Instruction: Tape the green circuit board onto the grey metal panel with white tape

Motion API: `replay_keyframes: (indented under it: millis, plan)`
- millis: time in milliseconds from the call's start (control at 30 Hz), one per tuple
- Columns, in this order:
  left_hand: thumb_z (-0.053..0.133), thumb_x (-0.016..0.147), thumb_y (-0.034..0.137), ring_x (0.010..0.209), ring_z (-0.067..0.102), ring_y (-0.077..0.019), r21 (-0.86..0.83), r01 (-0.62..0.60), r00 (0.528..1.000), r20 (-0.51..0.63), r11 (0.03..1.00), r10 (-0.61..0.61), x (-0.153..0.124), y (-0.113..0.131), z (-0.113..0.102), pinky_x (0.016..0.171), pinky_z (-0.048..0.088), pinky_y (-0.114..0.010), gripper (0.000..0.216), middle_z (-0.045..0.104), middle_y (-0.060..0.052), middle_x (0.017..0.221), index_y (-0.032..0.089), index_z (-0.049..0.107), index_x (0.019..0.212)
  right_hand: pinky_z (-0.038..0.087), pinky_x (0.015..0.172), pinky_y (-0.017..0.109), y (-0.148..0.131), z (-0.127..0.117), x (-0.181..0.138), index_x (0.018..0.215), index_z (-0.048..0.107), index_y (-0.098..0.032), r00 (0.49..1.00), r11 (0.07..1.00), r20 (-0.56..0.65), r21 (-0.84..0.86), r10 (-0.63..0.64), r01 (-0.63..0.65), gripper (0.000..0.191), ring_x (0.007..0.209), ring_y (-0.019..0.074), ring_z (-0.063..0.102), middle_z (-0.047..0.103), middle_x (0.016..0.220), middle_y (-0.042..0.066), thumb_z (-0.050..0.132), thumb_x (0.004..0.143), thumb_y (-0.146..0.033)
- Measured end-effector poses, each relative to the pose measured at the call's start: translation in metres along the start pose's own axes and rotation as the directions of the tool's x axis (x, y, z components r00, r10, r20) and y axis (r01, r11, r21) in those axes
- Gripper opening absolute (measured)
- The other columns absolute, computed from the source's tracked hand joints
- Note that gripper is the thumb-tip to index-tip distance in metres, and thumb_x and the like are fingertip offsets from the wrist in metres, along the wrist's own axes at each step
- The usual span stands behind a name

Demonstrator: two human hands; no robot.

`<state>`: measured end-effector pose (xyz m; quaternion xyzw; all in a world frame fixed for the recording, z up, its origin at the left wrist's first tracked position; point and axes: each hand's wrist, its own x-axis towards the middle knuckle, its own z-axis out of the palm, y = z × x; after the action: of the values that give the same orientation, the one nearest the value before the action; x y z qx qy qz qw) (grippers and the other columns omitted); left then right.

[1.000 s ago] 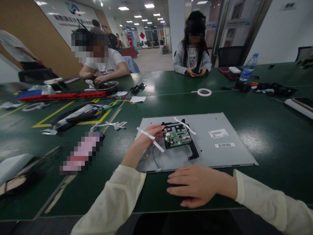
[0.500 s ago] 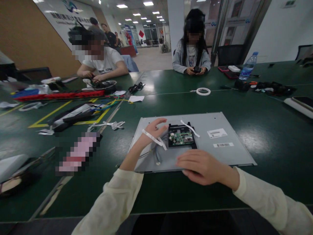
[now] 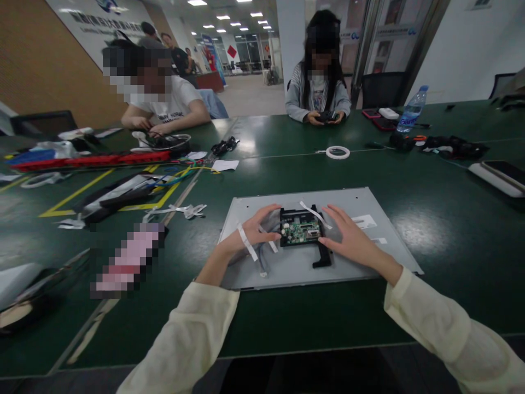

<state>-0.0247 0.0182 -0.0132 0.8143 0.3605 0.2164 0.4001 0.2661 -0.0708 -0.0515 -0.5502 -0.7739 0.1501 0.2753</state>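
Your right hand (image 3: pixel 348 235) has moved up beside the black bracket (image 3: pixel 325 256), which lies between it and your left hand (image 3: pixel 251 230), neither clearly nearer. On the grey panel (image 3: pixel 293 269), the bracket's green board (image 3: pixel 298 233) runs lengthwise left to right. Both hands' fingers are spread apart; whether they touch the bracket, I cannot tell.

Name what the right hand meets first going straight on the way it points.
Probably the black bracket, just ahead of the right hand; they may be touching, as depth is unclear.
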Motion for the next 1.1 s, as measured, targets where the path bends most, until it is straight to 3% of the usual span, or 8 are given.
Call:
replay_keyframes:
  millis: [133, 267, 433, 667, 1100]
  plan:
    - [0.065, 0.078, 0.04, 0.139, 0.025, -0.025, -0.001, -0.019, 0.999, -0.046, 1.0, 0.019, -0.001, -0.004, 0.004, 0.115, 0.016, -0.044, 0.063, 0.032, -0.009, 0.149, 0.025, 0.042, 0.135, 0.027, 0.109, 0.051, -0.001, 0.004, 0.0, 0.146, 0.018, -0.029, 0.999, 0.999, 0.03, -0.038, -0.023, 0.025, 0.077, 0.138, 0.0277, 0.023, 0.022, 0.151, 0.008, 0.048, 0.082, -0.059]
    - [0.069, 0.073, 0.043, 0.14, 0.021, -0.0279, 0.131, -0.047, 0.998, -0.03, 0.99, 0.051, 0.0, -0.01, 0.008, 0.115, 0.015, -0.045, 0.069, 0.036, -0.011, 0.146, 0.022, 0.044, 0.135, 0.028, 0.108, 0.052, 0.0, 0.005, 0.001, 0.146, 0.019, -0.029, 1.0, 1.0, 0.027, -0.013, -0.006, 0.007, 0.077, 0.137, 0.0278, 0.024, 0.024, 0.151, 0.008, 0.049, 0.082, -0.059]
    - [0.071, 0.068, 0.049, 0.141, 0.016, -0.0314, 0.275, -0.104, 0.988, -0.08, 0.956, 0.13, 0.004, -0.009, 0.011, 0.114, 0.016, -0.048, 0.083, 0.03, -0.013, 0.149, 0.019, 0.039, 0.138, 0.03, 0.109, 0.047, 0.002, 0.004, 0.005, 0.141, 0.031, -0.028, 0.995, 0.987, -0.091, 0.156, 0.045, -0.03, 0.054, 0.133, 0.0229, 0.034, 0.037, 0.143, 0.008, 0.038, 0.091, -0.048]
    - [0.075, 0.058, 0.057, 0.14, 0.012, -0.0391, 0.349, 0.005, 0.999, 0.037, 0.937, -0.02, 0.007, -0.003, 0.008, 0.109, 0.006, -0.062, 0.098, 0.03, -0.012, 0.15, 0.027, 0.034, 0.141, 0.03, 0.11, 0.046, 0.004, 0.008, 0.007, 0.14, 0.032, -0.024, 0.995, 0.987, -0.079, 0.151, 0.061, -0.048, 0.05, 0.131, 0.0216, 0.036, 0.041, 0.14, 0.009, 0.033, 0.094, -0.043]
    - [0.074, 0.056, 0.062, 0.138, 0.018, -0.0378, 0.369, 0.021, 0.999, 0.038, 0.929, -0.038, 0.001, 0.001, 0.015, 0.11, 0.005, -0.06, 0.098, 0.034, -0.01, 0.148, 0.026, 0.036, 0.14, 0.029, 0.111, 0.043, -0.001, 0.007, -0.003, 0.141, 0.029, -0.025, 0.996, 0.992, -0.055, 0.104, 0.072, -0.066, 0.051, 0.132, 0.0204, 0.035, 0.039, 0.142, 0.007, 0.038, 0.093, -0.041]
